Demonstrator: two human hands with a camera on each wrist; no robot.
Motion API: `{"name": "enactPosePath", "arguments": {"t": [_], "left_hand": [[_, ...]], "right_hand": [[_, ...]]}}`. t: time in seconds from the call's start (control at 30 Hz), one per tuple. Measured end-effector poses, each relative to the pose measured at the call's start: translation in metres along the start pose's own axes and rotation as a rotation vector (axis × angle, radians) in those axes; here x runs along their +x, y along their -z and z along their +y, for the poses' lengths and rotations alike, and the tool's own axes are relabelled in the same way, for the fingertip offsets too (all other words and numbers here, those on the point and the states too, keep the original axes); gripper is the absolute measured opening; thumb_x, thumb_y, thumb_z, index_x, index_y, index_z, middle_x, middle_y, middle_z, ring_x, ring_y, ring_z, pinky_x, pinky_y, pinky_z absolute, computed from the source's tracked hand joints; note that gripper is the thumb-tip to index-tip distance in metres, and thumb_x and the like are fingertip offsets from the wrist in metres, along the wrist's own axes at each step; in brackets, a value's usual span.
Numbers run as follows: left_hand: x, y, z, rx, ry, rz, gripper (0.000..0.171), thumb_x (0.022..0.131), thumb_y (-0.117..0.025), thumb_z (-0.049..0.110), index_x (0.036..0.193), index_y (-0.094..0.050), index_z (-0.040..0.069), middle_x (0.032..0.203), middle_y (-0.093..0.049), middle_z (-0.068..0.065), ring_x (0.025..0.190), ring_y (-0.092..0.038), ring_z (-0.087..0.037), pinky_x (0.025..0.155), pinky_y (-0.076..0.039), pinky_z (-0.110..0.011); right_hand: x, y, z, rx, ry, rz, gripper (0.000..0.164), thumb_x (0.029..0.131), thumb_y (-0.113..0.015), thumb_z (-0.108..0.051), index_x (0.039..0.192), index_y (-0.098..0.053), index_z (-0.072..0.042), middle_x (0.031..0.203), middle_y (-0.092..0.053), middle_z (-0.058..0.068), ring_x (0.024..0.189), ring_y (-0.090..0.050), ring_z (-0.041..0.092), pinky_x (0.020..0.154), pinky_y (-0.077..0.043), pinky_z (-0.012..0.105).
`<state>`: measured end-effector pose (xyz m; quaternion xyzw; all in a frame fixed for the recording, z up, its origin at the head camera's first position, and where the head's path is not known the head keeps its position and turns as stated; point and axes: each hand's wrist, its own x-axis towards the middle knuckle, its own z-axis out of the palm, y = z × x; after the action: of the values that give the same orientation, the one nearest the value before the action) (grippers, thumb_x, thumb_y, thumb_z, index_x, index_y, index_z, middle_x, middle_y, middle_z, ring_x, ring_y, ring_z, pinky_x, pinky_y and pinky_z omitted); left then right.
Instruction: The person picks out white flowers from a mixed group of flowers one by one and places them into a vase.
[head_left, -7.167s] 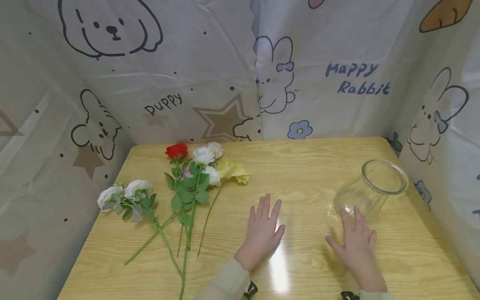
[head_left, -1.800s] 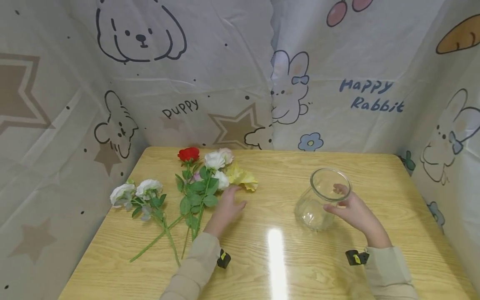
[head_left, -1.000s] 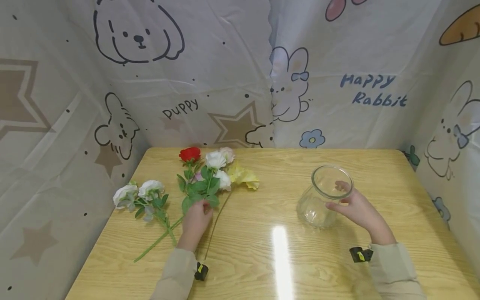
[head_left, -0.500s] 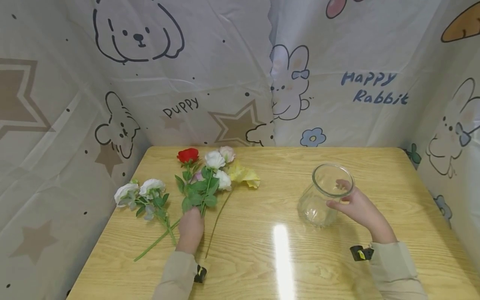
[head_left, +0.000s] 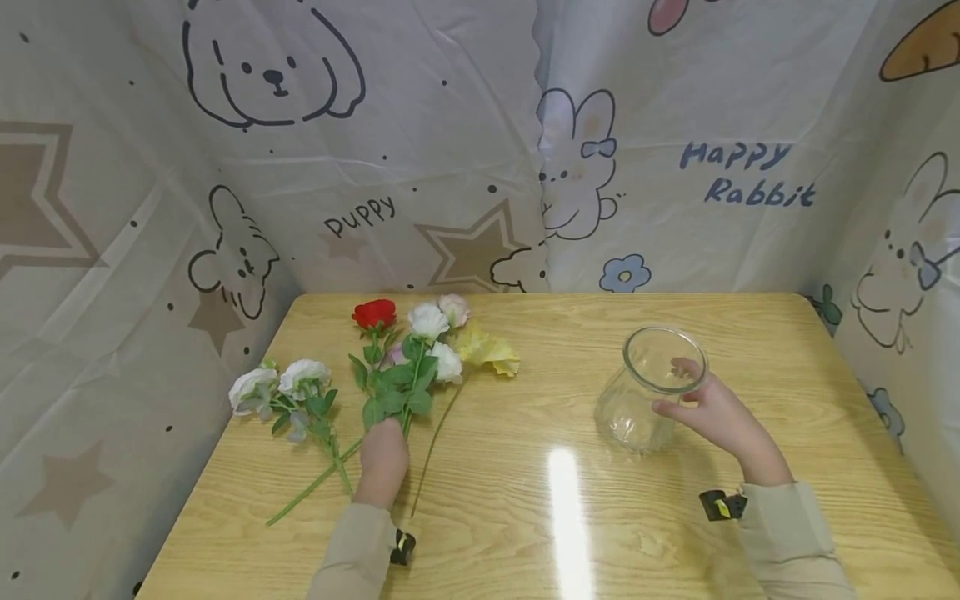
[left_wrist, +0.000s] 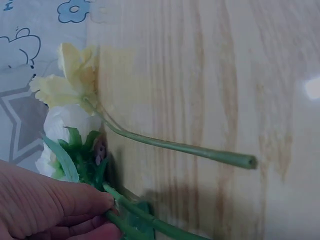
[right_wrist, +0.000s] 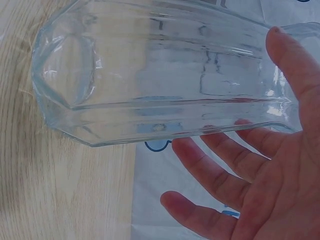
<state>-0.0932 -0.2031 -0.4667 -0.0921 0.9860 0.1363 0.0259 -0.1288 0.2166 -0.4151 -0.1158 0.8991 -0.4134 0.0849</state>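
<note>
My left hand (head_left: 384, 458) pinches a green stem just below the leaves of the red rose (head_left: 373, 314). Close up in the left wrist view, thumb and fingers (left_wrist: 90, 200) meet at that stem, with another stem beside it. White roses (head_left: 428, 321), a pale pink rose (head_left: 453, 310) and a yellow flower (head_left: 486, 350) lie around it. My right hand (head_left: 716, 421) holds the clear glass vase (head_left: 633, 412) at its neck. In the right wrist view the thumb (right_wrist: 287, 55) lies on one side of the vase and the fingers curve along the other.
White flowers (head_left: 303, 379) with crossed stems lie on the left of the wooden table (head_left: 495, 517). The yellow flower's thin stem (left_wrist: 175, 146) runs toward the front. Printed cloth (head_left: 450, 167) walls in the table's back and sides.
The vase was brought left and grasped by the right hand. My left hand moved from the middle to the flowers, then took a stem; the red rose shifted slightly left.
</note>
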Motion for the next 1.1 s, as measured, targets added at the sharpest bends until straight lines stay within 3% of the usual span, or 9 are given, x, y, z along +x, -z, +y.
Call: {"name": "enactPosePath", "arguments": {"t": [0.2, 0.5, 0.67, 0.77, 1.1], "left_hand": [[0.002, 0.005, 0.002, -0.031, -0.046, 0.071, 0.019, 0.083, -0.05, -0.005, 0.066, -0.056, -0.006, 0.059, -0.055, -0.016, 0.056, -0.058, -0.03, 0.047, -0.048, -0.037], [0.006, 0.017, 0.011, -0.178, -0.034, 0.075, 0.021, 0.083, -0.051, -0.005, 0.063, -0.053, -0.002, 0.054, -0.052, -0.01, 0.048, -0.051, -0.02, 0.041, -0.043, -0.032], [0.008, 0.021, 0.016, -0.203, -0.055, 0.092, 0.01, 0.085, -0.054, -0.001, 0.08, -0.058, -0.01, 0.067, -0.059, -0.017, 0.052, -0.054, -0.019, 0.045, -0.046, -0.03], [0.008, 0.025, 0.019, -0.216, -0.06, 0.089, 0.017, 0.085, -0.055, -0.001, 0.094, -0.056, -0.015, 0.077, -0.061, -0.022, 0.053, -0.056, -0.02, 0.046, -0.048, -0.029], [0.015, 0.041, 0.035, -0.195, -0.107, 0.197, 0.015, 0.084, -0.059, 0.004, 0.093, -0.059, -0.008, 0.079, -0.061, -0.016, 0.06, -0.057, -0.021, 0.052, -0.049, -0.031]], "right_hand": [[0.0, 0.0, 0.0, 0.0, -0.001, -0.001, 0.076, 0.083, -0.063, -0.029, 0.133, -0.021, 0.011, 0.129, -0.029, 0.034, 0.102, -0.044, 0.051, 0.073, -0.047, 0.051], [-0.001, 0.0, -0.002, 0.011, 0.001, 0.004, 0.075, 0.083, -0.063, -0.029, 0.133, -0.023, 0.01, 0.129, -0.03, 0.034, 0.102, -0.044, 0.051, 0.074, -0.046, 0.052], [-0.001, 0.0, -0.002, 0.01, 0.015, 0.013, 0.073, 0.083, -0.064, -0.027, 0.132, -0.024, 0.011, 0.128, -0.031, 0.034, 0.101, -0.044, 0.051, 0.073, -0.047, 0.052], [-0.001, 0.0, -0.001, 0.012, 0.023, 0.014, 0.072, 0.083, -0.064, -0.026, 0.132, -0.025, 0.011, 0.127, -0.031, 0.034, 0.102, -0.044, 0.051, 0.073, -0.046, 0.053], [0.0, -0.001, 0.001, 0.007, 0.03, 0.022, 0.07, 0.083, -0.064, -0.024, 0.131, -0.026, 0.01, 0.127, -0.032, 0.034, 0.103, -0.043, 0.05, 0.075, -0.045, 0.054]]}}
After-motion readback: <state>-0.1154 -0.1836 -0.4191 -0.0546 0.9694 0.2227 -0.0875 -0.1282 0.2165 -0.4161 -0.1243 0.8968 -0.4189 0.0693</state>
